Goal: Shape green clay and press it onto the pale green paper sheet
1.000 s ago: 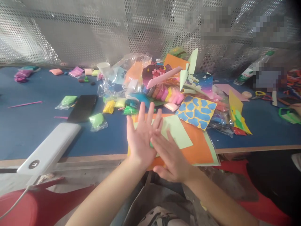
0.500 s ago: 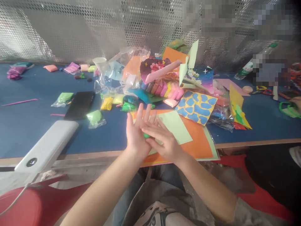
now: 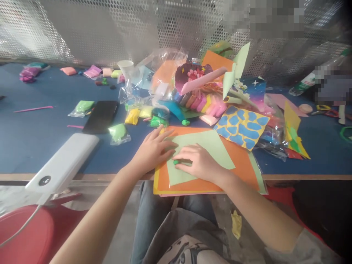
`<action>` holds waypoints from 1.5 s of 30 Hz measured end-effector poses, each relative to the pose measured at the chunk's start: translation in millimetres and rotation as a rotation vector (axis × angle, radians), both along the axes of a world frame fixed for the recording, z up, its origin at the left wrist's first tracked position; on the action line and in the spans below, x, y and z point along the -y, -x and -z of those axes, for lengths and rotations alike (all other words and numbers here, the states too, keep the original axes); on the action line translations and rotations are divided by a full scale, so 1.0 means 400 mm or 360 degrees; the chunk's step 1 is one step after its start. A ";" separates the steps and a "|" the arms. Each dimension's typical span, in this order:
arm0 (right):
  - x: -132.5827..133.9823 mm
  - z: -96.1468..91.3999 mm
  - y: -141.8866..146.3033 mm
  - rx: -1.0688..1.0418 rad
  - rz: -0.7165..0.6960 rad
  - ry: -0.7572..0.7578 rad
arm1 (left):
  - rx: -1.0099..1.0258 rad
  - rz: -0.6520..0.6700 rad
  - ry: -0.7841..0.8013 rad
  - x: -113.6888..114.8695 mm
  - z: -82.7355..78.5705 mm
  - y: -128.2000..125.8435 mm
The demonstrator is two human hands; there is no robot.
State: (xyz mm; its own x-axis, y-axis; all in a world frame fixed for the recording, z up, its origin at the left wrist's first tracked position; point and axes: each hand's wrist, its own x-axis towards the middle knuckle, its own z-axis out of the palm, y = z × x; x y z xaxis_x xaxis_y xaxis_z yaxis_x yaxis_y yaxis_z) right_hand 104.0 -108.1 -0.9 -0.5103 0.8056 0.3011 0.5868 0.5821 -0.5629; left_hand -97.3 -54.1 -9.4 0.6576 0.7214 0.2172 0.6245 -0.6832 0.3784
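My left hand [image 3: 151, 150] lies flat with its fingers stretched out, resting on the left edge of a pale green paper sheet [image 3: 209, 146]. My right hand [image 3: 196, 161] curls its fingers over a small green lump of clay [image 3: 176, 161] and presses it on the sheet. The green sheet lies on an orange card stack [image 3: 239, 165] at the table's front edge.
A white power bank [image 3: 62, 165] overhangs the blue table [image 3: 33, 135] edge at left. A black phone [image 3: 101, 116], bagged clay pieces [image 3: 118, 132], a blue-spotted yellow sheet [image 3: 242, 126] and a heap of coloured paper and clay [image 3: 198, 88] sit behind. Perforated metal wall beyond.
Both hands came down from rubbing palm against palm in the air to the green sheet; the green clay lump now sits on the paper under my right fingers.
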 end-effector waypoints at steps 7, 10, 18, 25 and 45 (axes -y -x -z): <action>0.007 0.016 -0.004 -0.0008 -0.0043 0.0010 | -0.0027 -0.0002 -0.0013 -0.003 0.006 0.000; 0.009 0.014 -0.004 0.0029 -0.0039 -0.0062 | -0.0027 -0.0002 -0.0011 -0.003 0.008 0.001; 0.013 0.003 -0.004 0.0054 -0.0061 -0.0076 | -0.0057 0.0015 -0.0030 -0.003 0.008 -0.001; -0.095 -0.067 -0.064 0.0304 0.0552 -0.0096 | -0.0071 0.0016 -0.0012 -0.003 0.002 -0.002; -0.119 -0.046 -0.024 -0.0600 0.0381 0.0700 | 0.0269 0.0021 -0.0612 -0.003 -0.024 -0.024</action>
